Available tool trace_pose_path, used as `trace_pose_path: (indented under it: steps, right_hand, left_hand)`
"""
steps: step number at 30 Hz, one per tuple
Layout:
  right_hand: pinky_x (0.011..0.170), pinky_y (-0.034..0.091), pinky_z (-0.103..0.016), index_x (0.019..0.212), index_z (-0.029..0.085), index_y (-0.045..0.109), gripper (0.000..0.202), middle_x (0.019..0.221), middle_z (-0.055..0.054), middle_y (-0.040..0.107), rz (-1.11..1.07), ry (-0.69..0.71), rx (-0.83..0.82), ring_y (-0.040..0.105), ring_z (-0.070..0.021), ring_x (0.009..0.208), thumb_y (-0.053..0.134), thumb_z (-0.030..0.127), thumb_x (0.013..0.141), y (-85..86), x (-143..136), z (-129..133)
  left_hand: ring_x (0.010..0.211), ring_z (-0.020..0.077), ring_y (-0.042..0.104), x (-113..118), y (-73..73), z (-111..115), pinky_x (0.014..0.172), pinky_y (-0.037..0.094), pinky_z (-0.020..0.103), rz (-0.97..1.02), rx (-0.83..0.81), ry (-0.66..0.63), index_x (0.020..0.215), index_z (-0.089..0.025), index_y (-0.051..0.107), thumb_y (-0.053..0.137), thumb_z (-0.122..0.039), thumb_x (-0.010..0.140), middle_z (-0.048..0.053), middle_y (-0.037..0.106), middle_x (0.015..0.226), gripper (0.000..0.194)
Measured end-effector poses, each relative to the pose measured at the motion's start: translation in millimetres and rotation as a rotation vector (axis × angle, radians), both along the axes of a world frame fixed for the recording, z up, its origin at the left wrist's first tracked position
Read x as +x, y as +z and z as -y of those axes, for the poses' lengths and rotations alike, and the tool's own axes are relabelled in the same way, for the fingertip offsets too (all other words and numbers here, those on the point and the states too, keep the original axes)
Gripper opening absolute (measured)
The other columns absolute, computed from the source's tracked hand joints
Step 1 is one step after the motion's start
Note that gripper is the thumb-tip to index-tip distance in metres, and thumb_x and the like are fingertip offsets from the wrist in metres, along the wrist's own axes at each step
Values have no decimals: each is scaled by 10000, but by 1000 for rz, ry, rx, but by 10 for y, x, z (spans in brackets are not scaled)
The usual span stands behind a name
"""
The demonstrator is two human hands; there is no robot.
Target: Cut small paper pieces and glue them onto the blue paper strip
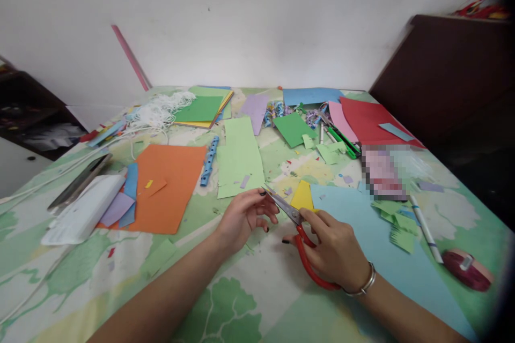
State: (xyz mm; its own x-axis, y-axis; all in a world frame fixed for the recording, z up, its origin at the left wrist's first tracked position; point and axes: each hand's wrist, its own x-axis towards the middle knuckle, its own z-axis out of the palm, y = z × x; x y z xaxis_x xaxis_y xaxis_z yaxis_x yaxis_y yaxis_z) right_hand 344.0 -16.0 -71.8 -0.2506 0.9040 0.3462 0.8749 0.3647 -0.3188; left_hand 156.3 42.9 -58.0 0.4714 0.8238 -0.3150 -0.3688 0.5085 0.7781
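My right hand (336,246) grips a pair of scissors (308,257) by its red handles. The metal blades point up and to the left, lying close together. Facing them, my left hand (245,220) has its fingers loosely curved and apart, with a fingertip right by the blade tips. I see nothing held in it, and cannot tell whether it touches the metal. A yellow paper piece (302,196) lies just behind the blades. Under my right forearm is a large light blue sheet (386,262). Beyond my left hand, light green paper (240,155) lies flat.
An orange sheet (173,187), a white plastic object (82,211) and a phone (80,182) lie left. White string (161,112) is heaped behind. On the right are fringed green scraps (402,230), a white marker (426,228) and a dark red object (466,269). Green paper (293,128) lies farther back.
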Motion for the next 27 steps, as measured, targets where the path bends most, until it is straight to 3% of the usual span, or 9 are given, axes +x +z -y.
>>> trace_pose_path:
  steps: [4,10,14,22,27]
  right_hand:
    - [506,355,-220,946,145,588,313,602,-1,537,-208,57,-179,447,-110,511,573,402,768,53,-8,-1]
    - [424,319,-187,863,173,540,254,553,56,427,-687,133,-622,353,-67,442,581,405,767,94,-14,17]
    - [380,317,-185,938,164,509,346,609,34,470,-933,180,-764,353,-51,396,527,477,792,12,-24,45]
    - [453,290,-199,876,170,552,269,541,60,376,-741,154,-571,310,-79,483,611,398,746,68,-103,103]
    - [483,283,-202,845,169,551,237,550,61,360,-660,127,-492,280,-87,518,628,361,730,133,-159,116]
  left_hand:
    - [555,113,562,12,-15,4,417,385,185,118,-96,-49,831,-159,552,578,-273,750,23,558,706,142]
    - [610,119,561,81,79,121,436,469,227,-154,360,166,801,-165,498,646,-225,718,4,511,771,180]
    - [643,128,575,120,127,179,442,492,230,-299,420,311,803,-162,509,625,-241,732,10,511,787,157]
    - [703,165,594,134,214,216,439,516,239,-329,344,381,805,-147,544,653,-233,698,38,574,792,175]
    - [615,134,573,106,221,231,415,509,239,-281,262,358,780,-141,564,656,-236,701,19,568,739,154]
